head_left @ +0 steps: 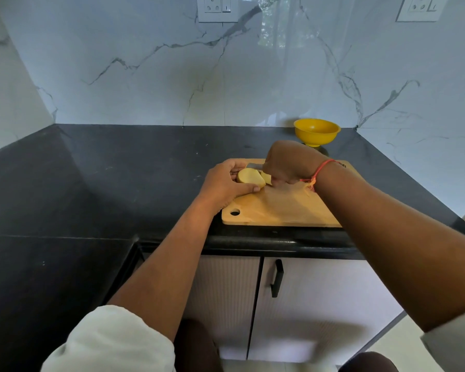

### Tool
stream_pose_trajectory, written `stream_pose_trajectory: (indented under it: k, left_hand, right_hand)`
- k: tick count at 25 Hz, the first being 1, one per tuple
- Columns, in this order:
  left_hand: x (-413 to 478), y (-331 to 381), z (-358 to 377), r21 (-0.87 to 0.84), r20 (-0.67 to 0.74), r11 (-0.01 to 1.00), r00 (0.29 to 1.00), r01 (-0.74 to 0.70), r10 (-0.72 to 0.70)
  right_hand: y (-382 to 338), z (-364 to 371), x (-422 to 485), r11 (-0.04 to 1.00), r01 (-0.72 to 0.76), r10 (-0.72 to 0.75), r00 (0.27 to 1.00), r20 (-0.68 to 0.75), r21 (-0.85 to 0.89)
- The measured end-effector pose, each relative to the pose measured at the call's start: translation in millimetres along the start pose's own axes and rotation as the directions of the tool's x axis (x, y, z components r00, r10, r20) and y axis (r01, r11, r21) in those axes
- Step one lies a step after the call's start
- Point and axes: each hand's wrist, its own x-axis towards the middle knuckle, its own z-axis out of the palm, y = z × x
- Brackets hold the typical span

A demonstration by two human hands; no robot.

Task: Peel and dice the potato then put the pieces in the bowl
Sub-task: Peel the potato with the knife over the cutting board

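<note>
head view: potato (249,179) sits on the cutting board (279,208), at the board's far-left part, pale & w/ no skin showing, so the peeling looks done. left hand (224,185) pinches it: thumb on the side nearer the board's front edge, fingers curled over the far side, steadying it. right hand (287,165) is wrapped tight round the knife (254,166) handle, w/ the blade poking out toward the board's left end, just behind the potato. one cut looks to be through: a slice (265,176) leans off the potato's end toward the board's middle, touching it. so we're early in the dicing imo. slabs, sticks, cubes, & no cubes visible yet. bowl (316,131) waits on the table (118,170) just past the board's far edge, toward its right end, no pieces showing inside. hang hole (234,212) sits at the board's near-left corner. red thread (321,169) tied on the right wrist. left to do: prob most of the cutting, plus the whole transfer to the bowl.
</note>
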Motion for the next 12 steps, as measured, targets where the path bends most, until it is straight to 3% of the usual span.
stream_pose_trajectory:
  k: [7, 12]
  left_hand:
    - [-0.4, 2.6, 0.5, 0.037, -0.012, 0.999, 1.0, 0.004, -0.004]
    - [-2.5, 3.9, 1.0, 0.051, -0.021, 0.999, 1.0, -0.005, 0.006]
  right_hand:
    - [-8.3, -4.6, 4.3, 0.983, 0.09, -0.078, 0.993, 0.084, -0.157]
    - [-18.5, 10.1, -4.0, 0.991, 0.005, -0.003, 1.0, 0.018, -0.131]
